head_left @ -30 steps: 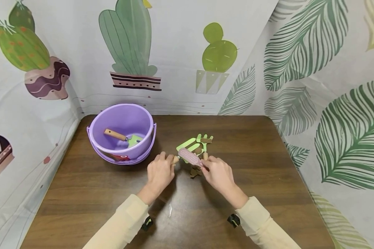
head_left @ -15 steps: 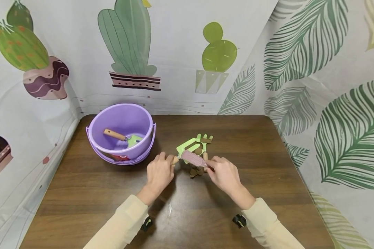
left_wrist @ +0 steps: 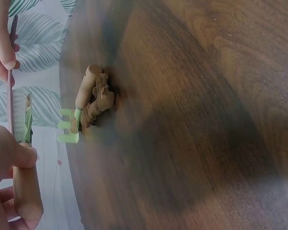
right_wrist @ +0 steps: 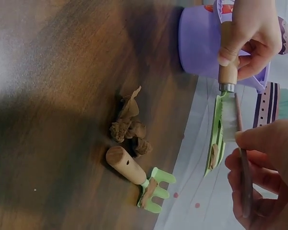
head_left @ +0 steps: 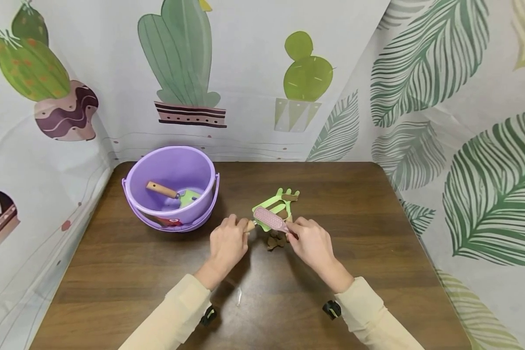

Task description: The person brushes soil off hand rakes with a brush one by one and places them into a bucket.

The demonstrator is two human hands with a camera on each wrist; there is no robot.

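Observation:
My left hand [head_left: 228,243] grips the wooden handle of a green toy garden fork [right_wrist: 217,125], held up off the table. A brown bit clings between its prongs. In my right hand [head_left: 310,243], thumb and fingers pinch the handle of a pink brush [head_left: 269,218]. Its pale bristles [right_wrist: 229,115] lie against the fork near the metal collar. Beneath them on the table lies a small green rake [right_wrist: 127,165] with a wooden handle and brown clay across its tines. Crumbled lumps of brown clay [left_wrist: 100,103] sit beside that handle.
A purple bucket [head_left: 179,167] stands at the back left, its carrying handle hanging down in front. Inside it leans a green trowel [head_left: 162,189] with a wooden handle. A small clear strip [head_left: 239,296] lies on the wooden table [head_left: 367,218] toward the front.
My right hand has drawn the brush rightward along the fork, then shifted it slightly back left. My left hand and the fork have moved a little to the right.

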